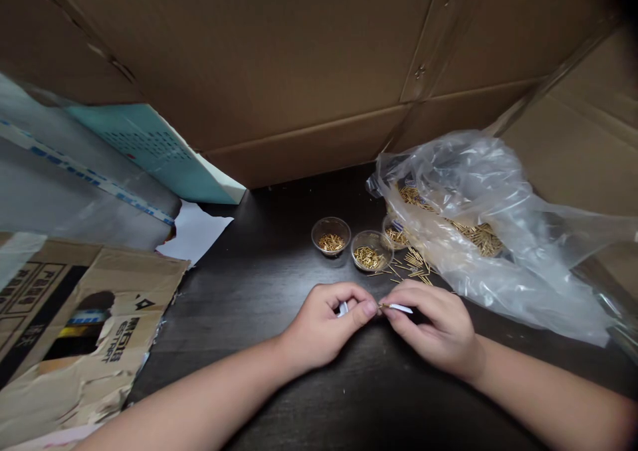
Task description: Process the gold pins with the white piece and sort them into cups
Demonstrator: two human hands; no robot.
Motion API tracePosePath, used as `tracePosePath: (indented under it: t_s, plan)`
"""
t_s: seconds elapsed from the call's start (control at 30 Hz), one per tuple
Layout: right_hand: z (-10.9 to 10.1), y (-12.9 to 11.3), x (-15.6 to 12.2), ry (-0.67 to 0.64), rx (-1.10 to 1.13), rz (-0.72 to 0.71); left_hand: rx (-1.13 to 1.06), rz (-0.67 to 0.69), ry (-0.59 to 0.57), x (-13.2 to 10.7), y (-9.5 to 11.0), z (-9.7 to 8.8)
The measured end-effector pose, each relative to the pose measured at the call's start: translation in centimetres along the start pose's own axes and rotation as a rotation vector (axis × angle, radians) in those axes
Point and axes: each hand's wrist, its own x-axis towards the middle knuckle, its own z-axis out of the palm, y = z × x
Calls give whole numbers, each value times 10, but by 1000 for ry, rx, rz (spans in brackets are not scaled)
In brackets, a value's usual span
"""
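Observation:
My left hand (326,325) and my right hand (432,323) meet fingertip to fingertip over the dark table (279,265). Both are closed in a pinch. Between them lies a thin gold pin (383,305). A small white piece (401,308) shows under my right fingers, and another white bit (343,309) sits inside my left fingers. Just beyond the hands stand three small clear cups (331,236) with gold pins in them, and loose gold pins (413,265) lie scattered beside them.
A crumpled clear plastic bag (498,238) holding many gold pins lies at the right. Cardboard walls (299,72) close off the back and right. A torn printed cardboard box (74,325) and a light blue sheet (159,152) lie at the left.

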Motion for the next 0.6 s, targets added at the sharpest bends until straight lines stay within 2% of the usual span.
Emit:
tracePosePath:
  t_s: [0.17, 0.4, 0.6]
  plan:
    - [0, -1, 1, 26, -6, 19, 9, 51, -19, -2, 2, -2]
    - [1, -2, 1, 21, -17, 39, 181, 163, 119, -5, -4, 3]
    - [3, -1, -1, 3, -19, 15, 111, 63, 45, -2, -1, 3]
